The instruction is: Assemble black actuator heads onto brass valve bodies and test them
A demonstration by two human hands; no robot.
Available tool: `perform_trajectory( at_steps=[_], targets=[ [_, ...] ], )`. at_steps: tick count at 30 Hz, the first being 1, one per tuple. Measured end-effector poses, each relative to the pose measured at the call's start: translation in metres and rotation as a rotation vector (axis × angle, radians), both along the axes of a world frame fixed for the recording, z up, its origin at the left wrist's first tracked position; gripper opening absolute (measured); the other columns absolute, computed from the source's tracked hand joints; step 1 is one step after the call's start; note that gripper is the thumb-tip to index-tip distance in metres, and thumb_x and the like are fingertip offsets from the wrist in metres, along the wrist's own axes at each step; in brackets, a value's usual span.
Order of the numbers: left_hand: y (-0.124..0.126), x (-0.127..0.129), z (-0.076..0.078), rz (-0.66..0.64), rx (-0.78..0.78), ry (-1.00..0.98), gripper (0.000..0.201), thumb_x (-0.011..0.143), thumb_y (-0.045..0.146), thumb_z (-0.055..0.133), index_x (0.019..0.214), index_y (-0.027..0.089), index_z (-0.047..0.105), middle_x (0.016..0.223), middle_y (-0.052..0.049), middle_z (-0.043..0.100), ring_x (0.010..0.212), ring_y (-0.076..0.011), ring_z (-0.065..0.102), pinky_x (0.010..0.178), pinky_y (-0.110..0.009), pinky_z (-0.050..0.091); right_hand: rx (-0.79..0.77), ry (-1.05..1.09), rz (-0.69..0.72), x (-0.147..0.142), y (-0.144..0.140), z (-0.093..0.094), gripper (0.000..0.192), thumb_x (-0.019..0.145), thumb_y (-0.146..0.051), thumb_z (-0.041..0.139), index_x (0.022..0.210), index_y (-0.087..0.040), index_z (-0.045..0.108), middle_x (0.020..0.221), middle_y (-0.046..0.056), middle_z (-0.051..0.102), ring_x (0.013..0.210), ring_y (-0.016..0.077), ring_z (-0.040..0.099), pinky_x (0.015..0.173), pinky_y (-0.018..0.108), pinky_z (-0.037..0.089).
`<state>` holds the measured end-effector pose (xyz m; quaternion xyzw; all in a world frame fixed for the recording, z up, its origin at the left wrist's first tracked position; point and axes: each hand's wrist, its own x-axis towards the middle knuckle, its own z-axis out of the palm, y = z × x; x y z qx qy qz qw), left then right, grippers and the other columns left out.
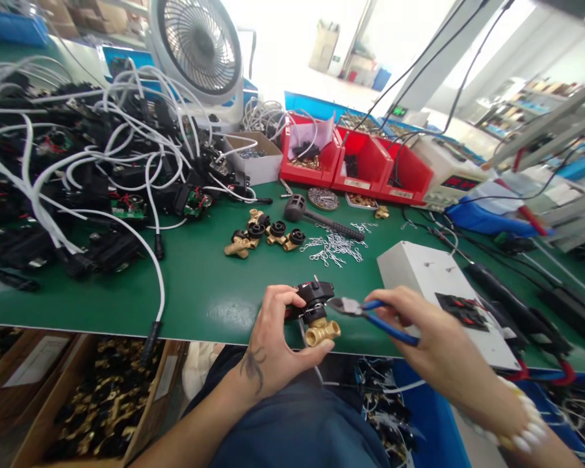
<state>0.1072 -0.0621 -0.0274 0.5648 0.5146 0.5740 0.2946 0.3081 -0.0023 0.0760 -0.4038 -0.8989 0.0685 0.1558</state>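
Observation:
My left hand (279,331) is closed around a brass valve (322,330) with a black actuator head (316,292) on top, held at the bench's front edge. In my right hand (419,318) are blue-handled pliers (351,307), gripped by the handles. Their metal jaws point left and reach the side of the black head; whether they bite on anything I cannot tell. Just beyond, a loose pile of silver wire clips (338,247) lies on the green bench (214,292). Left of the clips stand several brass valves with black caps (277,233).
A black hammer (322,218) lies behind the clips. Red bins (365,166) and a fan (199,49) stand farther back. White cables (112,143) tangle with black housings at left. A grey box (443,292) sits at right. Below the edge are a carton of brass parts (107,396) and a blue bin (439,416).

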Motion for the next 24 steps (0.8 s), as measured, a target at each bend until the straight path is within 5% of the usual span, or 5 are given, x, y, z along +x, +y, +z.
perform_trajectory(
  at_steps=[4, 9, 14, 19, 24],
  targets=[
    [0.0000, -0.0003, -0.0004, -0.016, 0.010, 0.001, 0.045, 0.072, 0.023, 0.078, 0.105, 0.024, 0.047, 0.115, -0.005, 0.049, 0.109, -0.0215, 0.055, 0.087, -0.037, 0.056, 0.198, 0.431, -0.351, -0.0024, -0.0009, 0.0031, 0.013, 0.093, -0.030, 0.057, 0.105, -0.023, 0.059, 0.095, 0.005, 0.065, 0.077, 0.0185, 0.065, 0.068, 0.031, 0.053],
    [-0.0013, -0.0008, -0.0009, -0.022, -0.001, 0.049, 0.040, 0.074, 0.024, 0.078, 0.102, 0.024, 0.048, 0.116, -0.006, 0.047, 0.113, -0.0230, 0.052, 0.096, -0.044, 0.052, -0.032, -0.014, 0.048, -0.0032, 0.0008, -0.0008, 0.016, 0.089, -0.017, 0.048, 0.095, -0.020, 0.062, 0.078, 0.003, 0.064, 0.065, 0.0167, 0.062, 0.056, 0.027, 0.050],
    [-0.0016, -0.0002, -0.0010, -0.026, -0.009, 0.043, 0.041, 0.074, 0.023, 0.078, 0.102, 0.024, 0.048, 0.117, -0.006, 0.047, 0.113, -0.0223, 0.053, 0.096, -0.043, 0.052, 0.234, 0.287, -0.200, -0.0043, -0.0009, 0.0022, 0.011, 0.092, -0.021, 0.055, 0.103, -0.022, 0.058, 0.086, 0.002, 0.063, 0.069, 0.0145, 0.062, 0.062, 0.025, 0.051],
    [-0.0017, -0.0004, 0.0007, -0.007, -0.019, 0.054, 0.039, 0.074, 0.022, 0.077, 0.100, 0.023, 0.048, 0.115, -0.007, 0.048, 0.113, -0.0233, 0.053, 0.096, -0.043, 0.052, -0.022, -0.046, 0.079, -0.0042, -0.0005, -0.0031, 0.018, 0.093, -0.017, 0.046, 0.099, -0.021, 0.062, 0.080, 0.003, 0.063, 0.067, 0.0163, 0.062, 0.056, 0.026, 0.049],
    [-0.0014, -0.0007, 0.0005, -0.014, -0.013, 0.042, 0.040, 0.073, 0.023, 0.078, 0.099, 0.023, 0.048, 0.116, -0.007, 0.049, 0.112, -0.0225, 0.054, 0.095, -0.043, 0.053, 0.224, 0.379, -0.283, -0.0030, -0.0011, -0.0046, 0.013, 0.092, -0.023, 0.056, 0.105, -0.023, 0.058, 0.090, 0.003, 0.063, 0.071, 0.0159, 0.061, 0.063, 0.028, 0.050]
  ],
)
